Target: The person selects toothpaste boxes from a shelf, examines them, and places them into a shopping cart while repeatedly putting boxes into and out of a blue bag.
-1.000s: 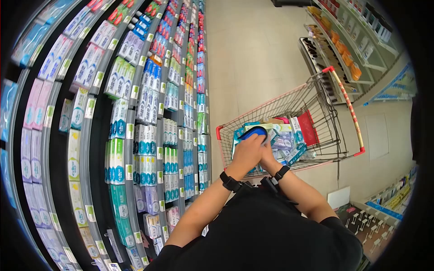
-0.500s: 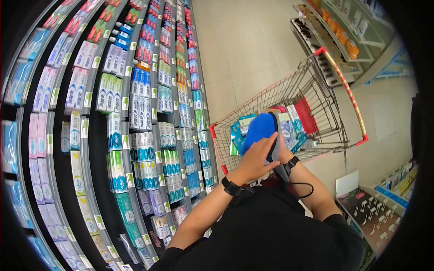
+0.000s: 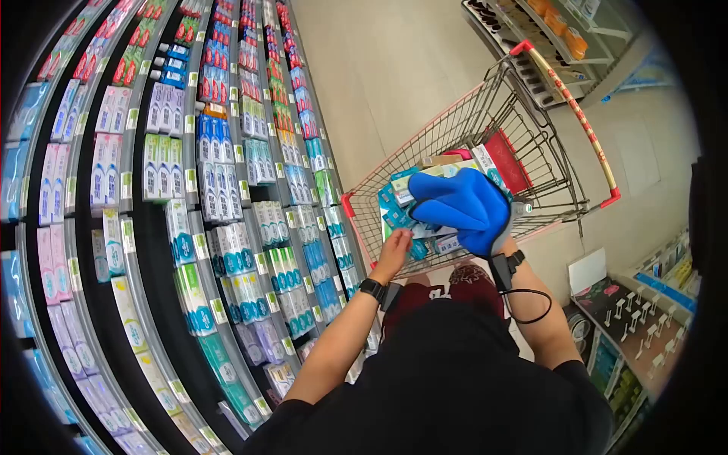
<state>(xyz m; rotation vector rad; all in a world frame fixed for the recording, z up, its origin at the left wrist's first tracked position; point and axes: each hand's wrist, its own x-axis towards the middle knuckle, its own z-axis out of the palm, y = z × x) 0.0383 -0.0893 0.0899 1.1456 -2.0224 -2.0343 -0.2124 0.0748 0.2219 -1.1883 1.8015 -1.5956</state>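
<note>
A blue fabric mitt-like glove (image 3: 466,205) with grey edging covers my right hand (image 3: 506,246), whose fingers are hidden. Its finger-like lobes point left over the cart's load. My left hand (image 3: 394,252) is empty, its fingers loosely bent and apart, near the cart's front left corner. Both wrists wear black straps; a black cable (image 3: 538,292) loops from a dark device at the right wrist. Beneath the glove, the wire shopping cart (image 3: 413,163) holds several teal and white boxes (image 3: 394,208), partly covered.
Shelves on the left carry rows of toothpaste boxes (image 3: 220,189). The cart handle (image 3: 574,110) is at the right. Beyond it stands a rack with orange packs (image 3: 557,30). A display with white hooks (image 3: 641,318) is at lower right; beige floor (image 3: 387,76) runs ahead.
My left hand has let go of the blue glove and moved down-left. The glove has turned and spread, showing its lobes, and shifted right with my right hand. The view has shifted slightly.
</note>
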